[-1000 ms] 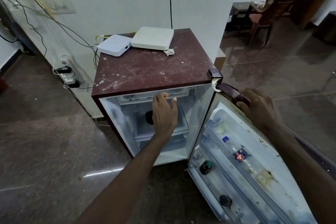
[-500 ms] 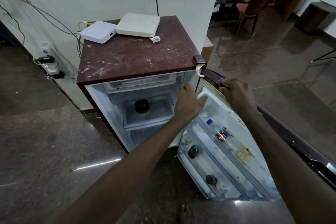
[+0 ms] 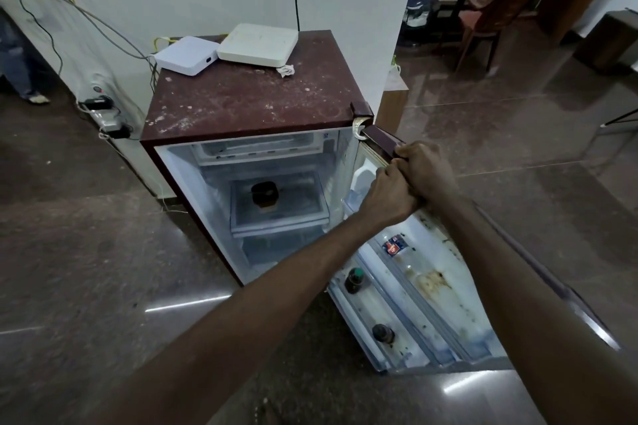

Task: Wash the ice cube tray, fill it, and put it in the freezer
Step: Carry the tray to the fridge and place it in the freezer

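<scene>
A small maroon fridge [image 3: 248, 100] stands open, its door [image 3: 435, 290] swung out to the right. My right hand [image 3: 428, 169] grips the door's top edge near the hinge. My left hand [image 3: 390, 197] is curled against the inner side of that same edge, touching my right hand. The freezer compartment [image 3: 259, 148] shows at the top of the cabinet. I cannot make out an ice cube tray anywhere.
A dark jar [image 3: 264, 195] sits on the fridge shelf. Small bottles [image 3: 355, 279] stand in the door racks. Two white boxes [image 3: 259, 45] with cables lie on the fridge top. A power strip [image 3: 107, 114] hangs at the left wall. A chair [image 3: 493, 17] stands far right.
My left hand has come out of the fridge interior and moved right to the door's top edge beside my right hand. The right hand has kept its hold on the door.
</scene>
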